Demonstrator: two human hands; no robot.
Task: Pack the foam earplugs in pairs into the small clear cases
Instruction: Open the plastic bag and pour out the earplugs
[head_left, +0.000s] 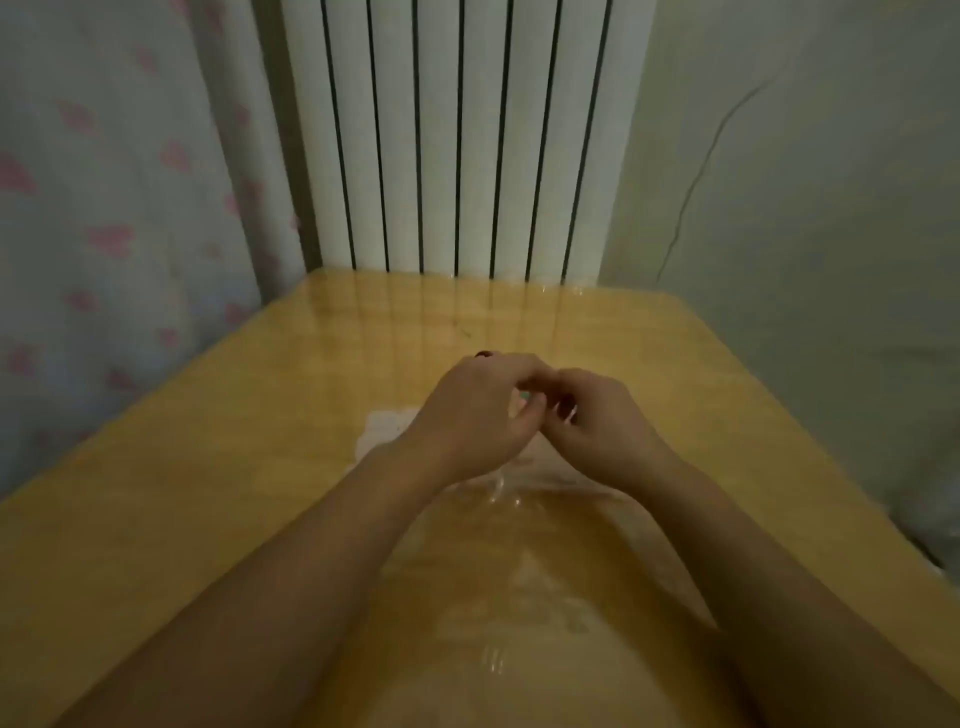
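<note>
Where your two forearms meet over the middle of the yellow bench (208, 493), your left hand (478, 415) and right hand (597, 421) sit knuckle to knuckle, fingers curled inward toward each other. Between the fingertips a small pale, greenish thing (525, 398) shows, pinched by your left thumb and forefinger; it is too blurred to tell whether it is an earplug or a case. Your right hand's fingers are bent close round the same spot, but whether they grip anything cannot be told. Just under and to the left of your left wrist lies a whitish, clear heap (384, 426) on the bench, its contents unreadable. At the far edge stands a white ribbed radiator (467, 135), with a pink-patterned curtain (114, 208) to the left.
</note>
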